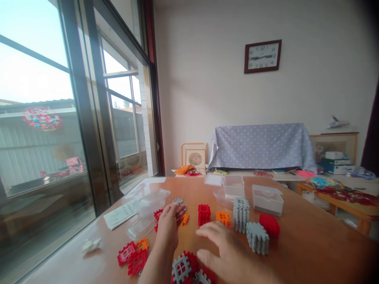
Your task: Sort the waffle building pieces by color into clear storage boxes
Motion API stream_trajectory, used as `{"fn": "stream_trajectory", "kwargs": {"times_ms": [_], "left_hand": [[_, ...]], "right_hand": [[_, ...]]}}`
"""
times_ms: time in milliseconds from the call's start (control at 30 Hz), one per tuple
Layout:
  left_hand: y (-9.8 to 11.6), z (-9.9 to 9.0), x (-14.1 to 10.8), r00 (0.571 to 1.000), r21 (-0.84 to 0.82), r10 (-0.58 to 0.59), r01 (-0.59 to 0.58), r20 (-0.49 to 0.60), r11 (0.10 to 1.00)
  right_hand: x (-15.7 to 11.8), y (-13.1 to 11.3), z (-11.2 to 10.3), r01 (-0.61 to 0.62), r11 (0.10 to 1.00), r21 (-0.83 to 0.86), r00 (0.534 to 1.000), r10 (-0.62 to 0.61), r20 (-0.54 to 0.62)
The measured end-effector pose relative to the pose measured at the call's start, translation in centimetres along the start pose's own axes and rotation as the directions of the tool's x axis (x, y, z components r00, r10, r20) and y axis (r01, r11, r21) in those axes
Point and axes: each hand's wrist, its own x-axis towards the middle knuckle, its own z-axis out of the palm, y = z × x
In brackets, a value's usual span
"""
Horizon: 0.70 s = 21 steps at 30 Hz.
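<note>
My left hand (169, 225) reaches over the middle of the table with its fingers curled together; whether a small piece is inside them is hidden. Just beyond it lie a grey plastic building piece (177, 200) and an orange piece (185, 219), with red pieces (158, 214) beside it. My right hand (220, 246), slightly blurred, hovers with thumb and fingers apart and nothing visible between them. In front of it stand a red stack (204, 214), an orange stack (223, 218) and a tall grey stack (241, 214). Below it is a pile of grey and red pieces (182, 268).
A shorter grey stack (257, 237) and a red stack (269, 225) stand to the right. Clear plastic boxes (268, 200) are at the back. At left are a clear lid (145, 227), a paper (122, 215), a crumpled tissue (90, 246) and loose red pieces (137, 263).
</note>
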Motion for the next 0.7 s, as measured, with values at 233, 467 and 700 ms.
{"fn": "stream_trajectory", "kwargs": {"times_ms": [233, 467, 700], "left_hand": [[0.2, -1.6, 1.3, 0.996, 0.144, 0.043, -0.032, -0.077, 0.989], [-1.1, -2.0, 1.4, 0.974, 0.581, 0.219, -0.210, 0.056, 0.786], [-3.4, -2.0, 1.6, 0.957, 0.925, 0.156, -0.278, 0.244, 0.258]], "right_hand": [[1.6, 0.2, 8.1, 0.228, 0.946, -0.230, 0.917, -0.129, 0.378], [0.4, 2.5, 8.3, 0.153, 0.932, -0.329, 0.929, -0.022, 0.369], [-2.3, 4.4, 3.7, 0.011, 0.949, -0.315, 0.935, 0.102, 0.339]]}}
